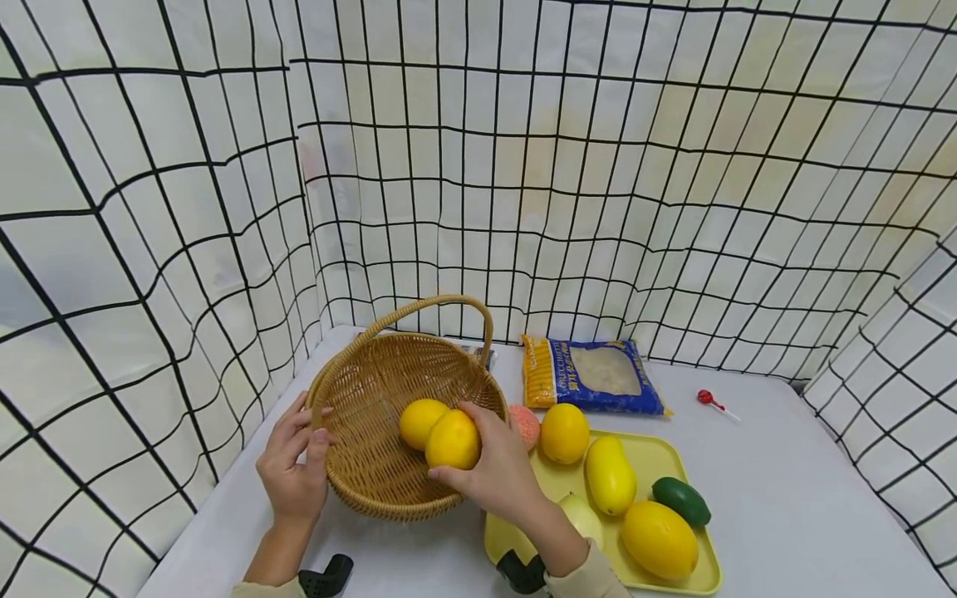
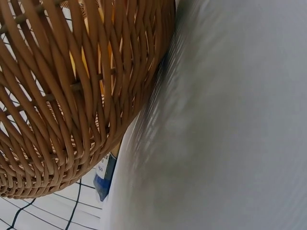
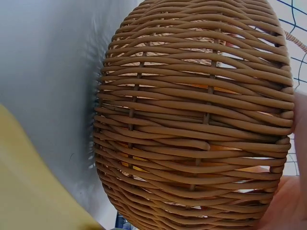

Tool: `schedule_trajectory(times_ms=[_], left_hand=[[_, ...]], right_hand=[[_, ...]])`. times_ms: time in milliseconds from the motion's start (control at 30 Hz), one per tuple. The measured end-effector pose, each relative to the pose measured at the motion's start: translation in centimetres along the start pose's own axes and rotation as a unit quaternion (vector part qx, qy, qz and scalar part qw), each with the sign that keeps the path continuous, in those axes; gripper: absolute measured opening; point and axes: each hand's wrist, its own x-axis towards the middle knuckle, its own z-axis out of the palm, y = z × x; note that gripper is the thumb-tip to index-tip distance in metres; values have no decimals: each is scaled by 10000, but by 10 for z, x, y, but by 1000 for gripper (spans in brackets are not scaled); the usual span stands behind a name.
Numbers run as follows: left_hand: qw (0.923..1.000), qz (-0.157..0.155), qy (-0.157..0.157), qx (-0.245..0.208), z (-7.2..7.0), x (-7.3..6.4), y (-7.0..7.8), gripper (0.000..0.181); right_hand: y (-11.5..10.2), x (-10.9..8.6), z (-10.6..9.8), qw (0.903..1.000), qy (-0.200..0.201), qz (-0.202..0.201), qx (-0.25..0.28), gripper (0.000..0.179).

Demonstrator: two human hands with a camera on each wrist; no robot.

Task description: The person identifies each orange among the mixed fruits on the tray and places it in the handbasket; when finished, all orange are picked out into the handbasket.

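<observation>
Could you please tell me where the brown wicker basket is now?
In the head view, the brown wicker basket is just left of centre, left of the yellow rectangular tray; the left hand grips its left side.

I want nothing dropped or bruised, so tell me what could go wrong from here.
The yellow fruit in the right grip could slip and knock the other yellow fruit in the basket. The left grip holds the basket by one side, so a tug there might rock it. The right forearm crosses the tray and could brush the pale fruit.
</observation>
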Motion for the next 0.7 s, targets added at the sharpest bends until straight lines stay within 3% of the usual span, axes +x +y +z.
schedule_trajectory(times_ms=[167, 433, 700], left_hand=[[10000, 32, -13, -19, 1, 1, 1, 34], [9999, -3, 2, -113, 1, 0, 0, 39], [9999, -46, 2, -117, 1, -2, -3, 37]], right_hand=[[3, 1, -1, 9999, -4, -49, 127, 59], [5, 1, 0, 9997, 95, -209, 107, 55], [3, 0, -9, 9987, -177, 34, 469, 52]])
